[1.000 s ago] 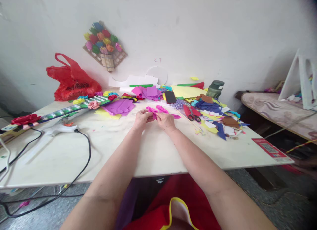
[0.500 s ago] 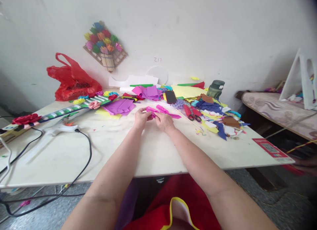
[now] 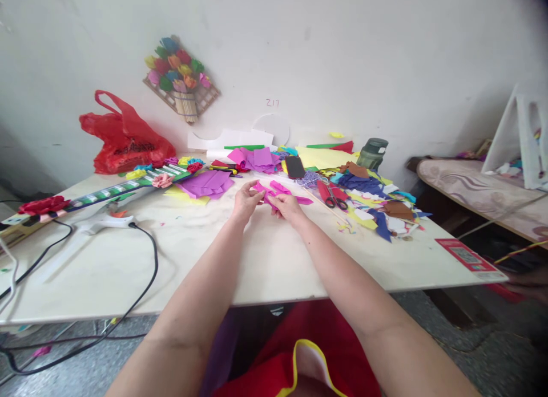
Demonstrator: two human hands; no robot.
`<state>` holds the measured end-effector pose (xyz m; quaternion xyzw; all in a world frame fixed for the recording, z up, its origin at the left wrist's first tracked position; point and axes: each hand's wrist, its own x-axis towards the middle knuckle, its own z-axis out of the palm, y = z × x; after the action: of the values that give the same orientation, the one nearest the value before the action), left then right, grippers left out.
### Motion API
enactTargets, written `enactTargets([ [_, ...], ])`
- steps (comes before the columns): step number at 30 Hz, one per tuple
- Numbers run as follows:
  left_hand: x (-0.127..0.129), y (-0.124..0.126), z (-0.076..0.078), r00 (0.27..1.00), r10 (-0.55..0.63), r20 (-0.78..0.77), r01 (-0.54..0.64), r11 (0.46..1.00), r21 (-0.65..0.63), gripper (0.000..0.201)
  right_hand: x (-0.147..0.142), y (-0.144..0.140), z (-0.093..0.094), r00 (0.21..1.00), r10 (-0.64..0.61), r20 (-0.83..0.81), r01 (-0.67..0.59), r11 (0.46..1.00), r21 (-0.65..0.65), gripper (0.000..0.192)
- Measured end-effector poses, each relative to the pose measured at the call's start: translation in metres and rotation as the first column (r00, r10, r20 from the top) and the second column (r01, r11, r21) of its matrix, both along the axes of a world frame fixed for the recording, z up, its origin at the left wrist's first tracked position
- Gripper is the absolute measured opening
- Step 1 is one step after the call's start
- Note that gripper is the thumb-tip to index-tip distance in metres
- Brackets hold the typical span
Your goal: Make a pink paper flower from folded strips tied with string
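Left hand point(image 3: 246, 202) and right hand point(image 3: 287, 206) together, fingertips pinched on pink paper piece point(image 3: 269, 195), held just above table point(image 3: 274, 260), near scissors point(image 3: 331, 197). More pink strips point(image 3: 295, 198) just behind. Red plastic bag point(image 3: 124, 137) far left of scissors, bulging, contents hidden. Green jar point(image 3: 372, 153) behind scissors, lidded, contents unseen.

Home craft corner: a pale worktop point(image 3: 265, 260) against a bare white wall, strewn centre-right with coloured paper scraps point(image 3: 377, 206) and scissors point(image 3: 331, 196), glue gun point(image 3: 100, 221) at left, paper-flower plaque point(image 3: 182, 77) hung upper left, patterned bed point(image 3: 479, 189) at right.
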<state>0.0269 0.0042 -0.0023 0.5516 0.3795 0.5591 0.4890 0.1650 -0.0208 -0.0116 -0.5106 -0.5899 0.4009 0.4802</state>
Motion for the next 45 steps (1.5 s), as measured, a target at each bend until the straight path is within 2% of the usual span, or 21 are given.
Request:
enactTargets([
  [6,0.001,-0.002,0.002,0.998,-0.027,0.054,0.029,0.999,-0.037,0.063,0.000,-0.003,0.002,0.998,0.044,-0.034,-0.045,0.999,-0.017,0.040],
  [12,0.002,-0.008,0.004,0.988,-0.137,0.067,0.144,0.984,-0.106,0.036,0.001,-0.002,0.000,1.000,0.012,0.016,-0.014,0.993,0.118,0.042],
  [16,0.003,-0.009,0.003,0.985,-0.170,0.025,0.172,0.979,-0.112,0.034,0.002,-0.003,0.000,0.999,0.008,0.031,-0.013,0.987,0.161,0.039],
  [19,0.005,-0.007,0.001,0.990,-0.144,-0.007,0.143,0.988,-0.060,0.030,0.000,-0.003,0.000,0.999,-0.012,0.034,0.007,0.988,0.151,0.036],
  [23,0.008,-0.003,-0.003,0.993,-0.001,-0.115,0.006,0.999,0.045,0.024,-0.003,-0.003,0.001,0.997,-0.063,0.038,0.059,0.993,0.100,0.034],
  [25,0.009,-0.002,-0.003,0.986,0.036,-0.160,-0.021,0.995,0.093,0.023,-0.003,-0.003,0.002,0.994,-0.090,0.055,0.084,0.991,0.101,0.034],
  [27,0.011,-0.002,-0.003,0.987,0.023,-0.159,-0.007,0.995,0.102,0.025,-0.003,-0.004,0.002,0.991,-0.112,0.072,0.102,0.986,0.131,0.035],
  [31,0.011,-0.006,-0.001,0.998,-0.067,-0.004,0.067,0.996,0.056,0.031,-0.003,-0.005,0.003,0.997,-0.051,0.051,0.041,0.981,0.188,0.037],
  [35,0.008,-0.009,0.001,0.985,-0.148,0.094,0.148,0.989,0.006,0.036,-0.004,-0.005,0.003,0.994,0.056,-0.089,-0.047,0.994,0.099,0.033],
  [39,0.007,-0.011,0.003,0.979,-0.178,0.095,0.177,0.984,0.012,0.038,-0.004,-0.006,0.005,0.970,0.091,-0.223,-0.102,0.994,-0.035,0.031],
  [45,0.007,-0.011,0.004,0.979,-0.177,0.102,0.180,0.984,-0.011,0.041,-0.004,-0.006,0.005,0.962,0.102,-0.254,-0.129,0.987,-0.092,0.034],
])
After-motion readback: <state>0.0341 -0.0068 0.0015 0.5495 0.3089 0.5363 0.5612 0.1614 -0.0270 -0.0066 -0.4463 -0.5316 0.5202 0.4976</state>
